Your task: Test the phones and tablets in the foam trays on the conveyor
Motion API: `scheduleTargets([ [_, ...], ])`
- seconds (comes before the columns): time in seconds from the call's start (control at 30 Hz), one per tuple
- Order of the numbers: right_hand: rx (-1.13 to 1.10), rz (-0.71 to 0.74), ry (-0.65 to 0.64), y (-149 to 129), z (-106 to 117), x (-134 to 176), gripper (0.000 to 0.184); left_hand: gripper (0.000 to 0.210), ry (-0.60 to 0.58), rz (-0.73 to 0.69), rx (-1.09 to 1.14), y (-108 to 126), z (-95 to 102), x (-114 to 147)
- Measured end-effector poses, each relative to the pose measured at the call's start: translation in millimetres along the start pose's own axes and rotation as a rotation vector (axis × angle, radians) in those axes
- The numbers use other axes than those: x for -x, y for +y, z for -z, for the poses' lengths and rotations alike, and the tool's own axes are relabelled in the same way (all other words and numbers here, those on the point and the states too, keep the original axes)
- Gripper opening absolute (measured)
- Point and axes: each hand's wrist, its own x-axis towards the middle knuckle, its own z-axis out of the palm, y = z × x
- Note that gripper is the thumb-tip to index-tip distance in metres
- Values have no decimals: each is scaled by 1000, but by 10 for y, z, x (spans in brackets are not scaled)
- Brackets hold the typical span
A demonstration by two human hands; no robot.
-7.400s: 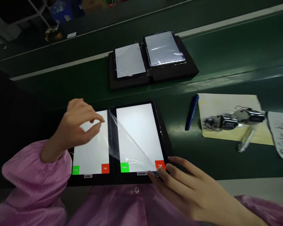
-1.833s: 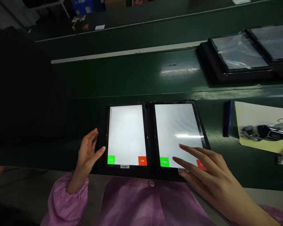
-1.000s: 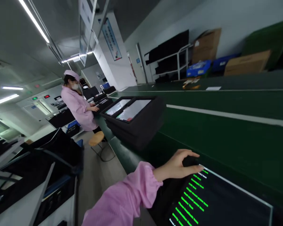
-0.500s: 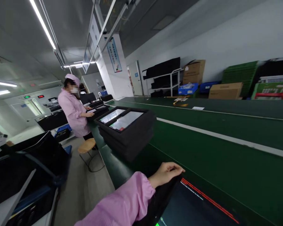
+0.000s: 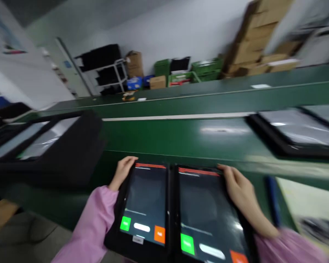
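Two tablets sit side by side in a black tray (image 5: 171, 215) at the front of the green bench. The left tablet (image 5: 148, 193) and the right tablet (image 5: 205, 201) both show dark screens with red text on top and green and orange buttons below. My left hand (image 5: 123, 172) grips the tray's upper left edge, fingers closed around it. At the upper right edge, my right hand (image 5: 239, 188) holds the tray beside the right tablet, its thumb side toward the screen. The undersides of both hands' grips are hidden.
A stack of black trays with tablets (image 5: 79, 146) stands at left. Another tray with screens (image 5: 279, 146) lies at right. Near my right forearm are a blue pen-like object (image 5: 272, 199) and a pale sheet (image 5: 298, 197). A stool (image 5: 2, 213) stands lower left.
The view has swung right and down, bringing both tablets and my right hand into sight. My left hand stays at the tray's left edge. The co-worker has left the view.
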Motion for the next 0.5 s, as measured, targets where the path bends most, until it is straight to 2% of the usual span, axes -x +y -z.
scheduleTargets([
  [0.07, -8, -49, -2, 64, 58, 58, 43, 42, 16, -3, 9, -48, 11, -27],
  [0.2, -46, -60, 11, 5, -69, -4, 55, 67, 66, -3, -3, -69, 34, -3],
  [0.27, -56, -57, 30, -16, -102, -40, 62, 73, 86, -3, -17, -79, 20, -18],
  [0.4, -41, -49, 76, -7, -9, -76, 76, 65, 113, -18, -50, -90, -76, -122],
  [0.5, -19, 7, 107, -98, 109, -129, 75, 50, 116, -29, -72, -48, -165, -149],
])
